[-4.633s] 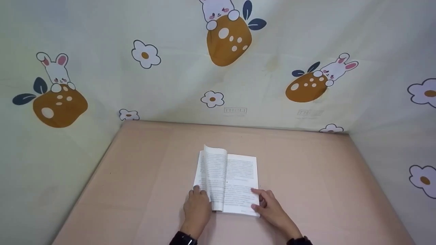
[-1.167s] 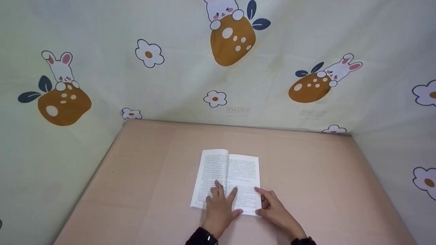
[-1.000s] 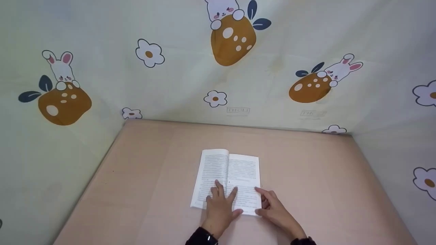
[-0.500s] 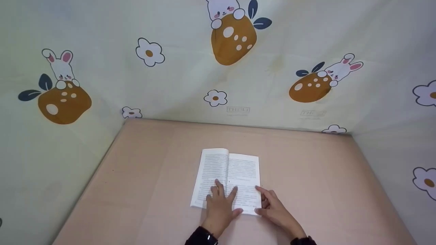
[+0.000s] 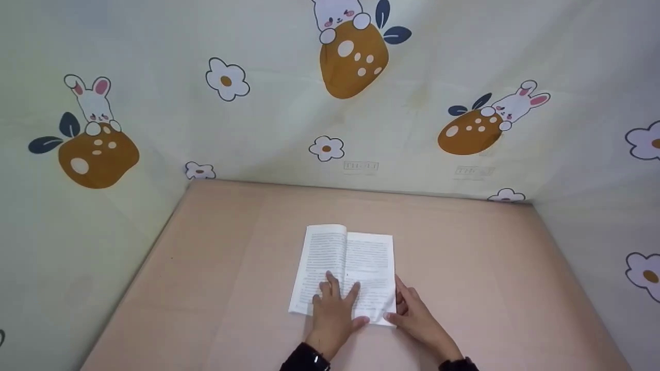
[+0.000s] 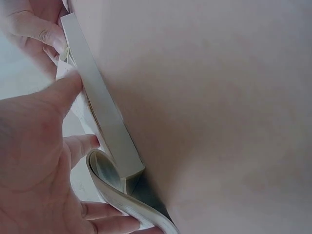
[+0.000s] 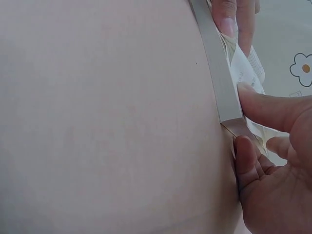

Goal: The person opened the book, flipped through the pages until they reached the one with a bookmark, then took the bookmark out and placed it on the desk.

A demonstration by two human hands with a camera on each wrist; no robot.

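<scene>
An open book (image 5: 368, 257) with printed pages lies in the middle of the table in the head view. My left hand (image 5: 332, 319) rests across its inner fold, fingers spread over the left page and thumb near the lower edge of the right page. At the lower right corner, my right hand (image 5: 423, 322) holds the book's edge, thumb on top and the other fingers along the side. The page creases slightly near that thumb. The right wrist view shows the thick page block (image 7: 219, 78) beside the right hand. Left-side pages (image 6: 117, 195) curl up in the left wrist view.
A pinkish-tan table surface (image 5: 216, 257) surrounds the book. Pale cloth walls (image 5: 273, 108) printed with rabbits and flowers stand at the back and both sides. Dark bands (image 5: 305, 358) sit on both wrists.
Earlier, the left hand was at the book's left edge with a page lifted; it then moved onto the fold and the page lies down. Lately the right index finger slid off the page to its edge.
</scene>
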